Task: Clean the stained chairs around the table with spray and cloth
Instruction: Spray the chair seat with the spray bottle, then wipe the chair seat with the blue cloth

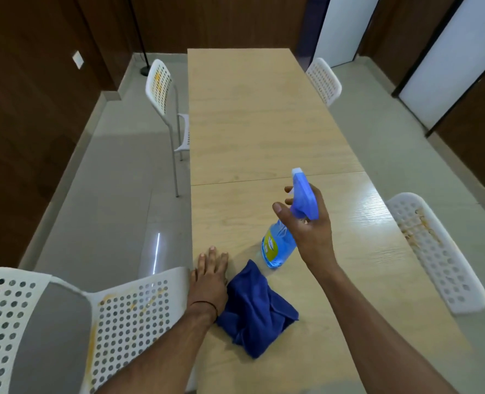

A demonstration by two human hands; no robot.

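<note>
The right hand (306, 221) is gripping the blue spray bottle (278, 247) at its neck, fingers curling round the trigger head and the thumb sticking out to the left. The bottle is tilting over the near part of the wooden table (258, 123); whether its base is touching the top cannot be told. The left hand (210, 280) is lying flat on the table at its left edge, fingers straight and gripping nothing, with a dark thread band (207, 304) showing at the wrist. A crumpled dark blue cloth (257, 308) is sitting on the table just right of that hand and just near of the bottle. A white perforated chair (127, 311) is standing at the near left, touching the table edge and showing yellow stains. Another stained chair (437, 257) is standing at the right. Two more white chairs are waiting farther off, one at the far left (160, 86) and one at the far right (323, 81).
</note>
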